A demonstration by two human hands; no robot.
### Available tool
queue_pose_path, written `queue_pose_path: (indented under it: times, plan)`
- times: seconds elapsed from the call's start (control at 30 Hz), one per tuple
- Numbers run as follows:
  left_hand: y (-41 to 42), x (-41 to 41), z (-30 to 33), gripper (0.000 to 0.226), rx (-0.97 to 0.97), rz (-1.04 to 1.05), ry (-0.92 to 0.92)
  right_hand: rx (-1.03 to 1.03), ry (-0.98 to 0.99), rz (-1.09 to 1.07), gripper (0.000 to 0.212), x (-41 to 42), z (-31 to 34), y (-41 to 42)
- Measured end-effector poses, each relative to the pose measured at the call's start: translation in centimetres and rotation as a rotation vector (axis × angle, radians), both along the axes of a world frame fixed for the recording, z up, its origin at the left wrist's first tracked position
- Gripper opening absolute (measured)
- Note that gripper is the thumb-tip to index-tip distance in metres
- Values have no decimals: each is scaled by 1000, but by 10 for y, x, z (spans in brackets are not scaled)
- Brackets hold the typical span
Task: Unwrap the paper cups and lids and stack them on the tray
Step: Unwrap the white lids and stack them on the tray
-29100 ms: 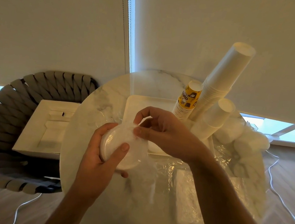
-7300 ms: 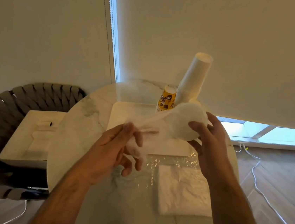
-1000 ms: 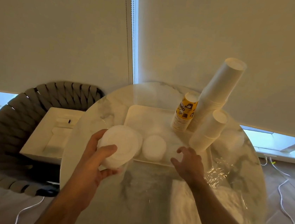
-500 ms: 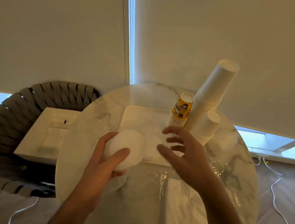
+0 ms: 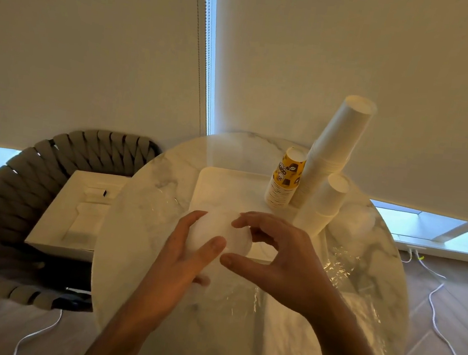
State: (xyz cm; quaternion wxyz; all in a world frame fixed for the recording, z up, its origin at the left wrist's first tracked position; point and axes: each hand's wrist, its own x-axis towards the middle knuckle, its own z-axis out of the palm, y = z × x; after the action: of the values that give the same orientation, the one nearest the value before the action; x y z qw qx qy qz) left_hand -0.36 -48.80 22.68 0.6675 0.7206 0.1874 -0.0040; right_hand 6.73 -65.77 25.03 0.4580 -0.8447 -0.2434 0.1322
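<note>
My left hand [image 5: 186, 256] grips a stack of white lids [image 5: 220, 234] above the near edge of the white tray [image 5: 226, 185]. My right hand [image 5: 279, 258] comes in from the right, its index finger and thumb curled at the stack's right side and touching it. On the tray's right stand a tall stack of white paper cups [image 5: 332, 147], a shorter white cup stack [image 5: 326, 202] and a stack of yellow printed cups [image 5: 284, 183]. Whether plastic wrap still covers the lids is unclear.
The tray sits on a round marble table [image 5: 140, 225]. Crumpled clear wrap [image 5: 341, 271] and a white plastic bag [image 5: 296, 336] lie at the table's right and front. A woven chair [image 5: 4, 209] at left holds a white box [image 5: 77, 212]. Cables run along the floor.
My right hand has swung in from the tray's right side to the lid stack that my left hand holds. The left hand kept the stack at about the same place.
</note>
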Motion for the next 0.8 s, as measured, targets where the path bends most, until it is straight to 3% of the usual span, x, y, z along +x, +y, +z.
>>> queue_pose_path:
  times: [0.17,0.3,0.37,0.5,0.6,0.67,0.73,0.8]
  plan:
    - [3,-4,2,62,37,-25,40,176,189,-40,42,3,-9,-1]
    - [9,-3,-2,47,-66,-10,19,387,343,-53,45,6,-10,-1]
    - [11,-1,-6,50,-90,18,20,437,411,-40,48,10,-13,0]
    - [10,4,-13,41,-56,116,38,424,438,0,48,15,-18,3]
    - [12,6,-14,42,-70,152,37,486,419,-48,36,26,-18,-3]
    - [15,5,-13,42,-105,183,32,426,305,-243,30,40,-31,-12]
    - [18,5,-14,42,-144,213,31,186,94,-467,32,58,-61,-23]
    - [22,4,-15,43,-152,227,35,-42,-72,-534,36,73,-101,-32]
